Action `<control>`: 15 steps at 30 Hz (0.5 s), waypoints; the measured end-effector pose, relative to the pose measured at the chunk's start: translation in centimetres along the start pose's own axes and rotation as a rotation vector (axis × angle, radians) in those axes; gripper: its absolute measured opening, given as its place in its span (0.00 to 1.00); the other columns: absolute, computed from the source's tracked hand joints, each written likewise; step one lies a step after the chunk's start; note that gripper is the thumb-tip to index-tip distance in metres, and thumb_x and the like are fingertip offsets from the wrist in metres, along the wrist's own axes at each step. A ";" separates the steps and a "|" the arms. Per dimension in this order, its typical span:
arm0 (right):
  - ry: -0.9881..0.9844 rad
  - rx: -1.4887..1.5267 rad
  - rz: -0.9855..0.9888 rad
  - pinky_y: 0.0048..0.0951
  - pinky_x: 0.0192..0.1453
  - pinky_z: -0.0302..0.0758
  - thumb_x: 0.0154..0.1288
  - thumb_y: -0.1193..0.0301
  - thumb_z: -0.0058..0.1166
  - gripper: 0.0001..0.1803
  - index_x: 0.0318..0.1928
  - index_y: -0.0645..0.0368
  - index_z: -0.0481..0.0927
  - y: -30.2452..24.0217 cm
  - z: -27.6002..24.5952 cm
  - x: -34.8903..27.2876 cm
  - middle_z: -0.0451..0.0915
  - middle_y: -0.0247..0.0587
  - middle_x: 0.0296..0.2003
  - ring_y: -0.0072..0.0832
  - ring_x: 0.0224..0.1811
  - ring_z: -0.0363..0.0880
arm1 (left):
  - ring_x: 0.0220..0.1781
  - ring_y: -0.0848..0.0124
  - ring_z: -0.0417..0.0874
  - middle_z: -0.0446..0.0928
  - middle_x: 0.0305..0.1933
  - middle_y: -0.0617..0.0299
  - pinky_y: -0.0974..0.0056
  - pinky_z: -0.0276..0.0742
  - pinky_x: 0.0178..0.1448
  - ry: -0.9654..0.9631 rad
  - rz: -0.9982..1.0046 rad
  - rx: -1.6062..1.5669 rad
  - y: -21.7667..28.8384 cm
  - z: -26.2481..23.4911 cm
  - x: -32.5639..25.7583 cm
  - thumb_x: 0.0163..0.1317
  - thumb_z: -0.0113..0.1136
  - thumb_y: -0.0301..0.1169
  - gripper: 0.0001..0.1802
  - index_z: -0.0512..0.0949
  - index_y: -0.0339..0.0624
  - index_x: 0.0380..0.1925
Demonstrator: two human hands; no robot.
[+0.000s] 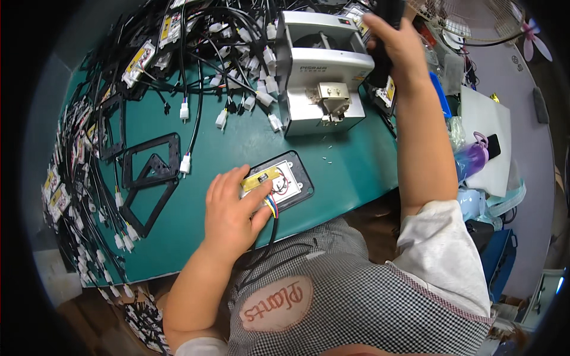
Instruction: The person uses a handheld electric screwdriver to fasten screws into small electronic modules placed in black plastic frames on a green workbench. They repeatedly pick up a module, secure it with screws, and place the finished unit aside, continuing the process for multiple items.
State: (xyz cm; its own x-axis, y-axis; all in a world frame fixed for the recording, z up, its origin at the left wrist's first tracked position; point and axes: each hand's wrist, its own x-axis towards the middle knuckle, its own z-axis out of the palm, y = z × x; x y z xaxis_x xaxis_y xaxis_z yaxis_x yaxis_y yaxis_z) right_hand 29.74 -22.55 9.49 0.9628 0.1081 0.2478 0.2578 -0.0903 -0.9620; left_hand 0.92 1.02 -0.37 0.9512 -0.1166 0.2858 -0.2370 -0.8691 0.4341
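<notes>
My left hand (228,213) lies over a flat black module (304,188) near the table's front edge. Its fingers are spread on the module's yellow-topped part (260,178), beside a white panel (290,187) with thin wires. Coloured wires and a black cable come out below the fingertips. At the upper right my right hand (407,50) is raised beside the machine, its thumb against a long black object (389,35). The fingers on the far side are mostly hidden, and the object's exact kind is unclear.
A silver-grey benchtop machine (323,74) stands at the back of the green table (214,249). Cables with white connectors (185,163) pile up left and behind. Black frames (151,160) lie at left. A purple bottle (472,157) and a fan (475,18) are at right.
</notes>
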 end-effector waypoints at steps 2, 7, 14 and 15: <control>0.066 0.054 -0.210 0.26 0.28 0.72 0.59 0.62 0.64 0.18 0.40 0.61 0.73 -2.5 0.3 -3.4 0.74 0.35 0.24 0.24 0.23 0.73 | 0.61 0.49 0.70 0.70 0.60 0.48 0.46 0.62 0.66 -0.013 0.006 0.007 0.1 -0.1 0.2 0.44 0.69 0.32 0.26 0.81 0.54 0.49; -0.152 0.591 -0.481 0.36 0.37 0.74 0.63 0.41 0.51 0.30 0.49 0.53 0.72 -2.1 0.0 -8.3 0.73 0.37 0.29 0.31 0.28 0.74 | 0.61 0.49 0.70 0.70 0.60 0.49 0.46 0.62 0.66 0.001 0.008 -0.004 0.0 0.1 0.0 0.43 0.69 0.32 0.27 0.81 0.54 0.49; -0.146 0.590 -0.538 0.37 0.37 0.74 0.58 0.38 0.54 0.33 0.49 0.53 0.71 -0.3 1.4 -9.9 0.72 0.37 0.28 0.31 0.27 0.74 | 0.61 0.49 0.71 0.70 0.60 0.49 0.47 0.62 0.66 0.008 0.018 -0.008 -0.2 0.2 0.1 0.43 0.69 0.31 0.26 0.81 0.54 0.49; -0.135 0.597 -0.533 0.37 0.37 0.73 0.59 0.38 0.54 0.33 0.49 0.53 0.71 -0.2 1.5 -9.9 0.72 0.37 0.28 0.30 0.26 0.74 | 0.61 0.49 0.71 0.71 0.60 0.49 0.47 0.62 0.66 0.007 0.019 -0.005 -0.2 0.2 0.1 0.43 0.68 0.31 0.26 0.81 0.54 0.49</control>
State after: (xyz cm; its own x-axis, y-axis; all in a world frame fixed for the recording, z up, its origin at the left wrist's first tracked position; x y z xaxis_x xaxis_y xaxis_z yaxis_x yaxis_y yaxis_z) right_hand 20.07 -22.15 7.11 0.6951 0.1096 0.7106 0.5551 0.5464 -0.6272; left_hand 1.14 1.04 -0.61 0.9450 -0.1299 0.3000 -0.2562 -0.8643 0.4328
